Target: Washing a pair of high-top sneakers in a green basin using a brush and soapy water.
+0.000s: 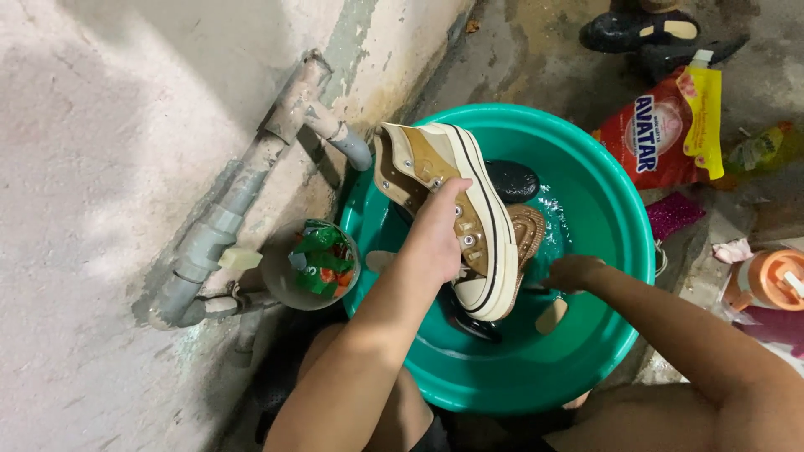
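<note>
Over the green basin of water, your left hand gripped the tan high-top sneaker by its side, sole tilted up. Your right hand was curled at the waterline; what it held, I couldn't tell. Wet canvas could have slipped and splashed the red detergent bag nearby.

The left hand is gripping a tan sneaker on its side over a green basin while the right hand is dipping into the water
</note>
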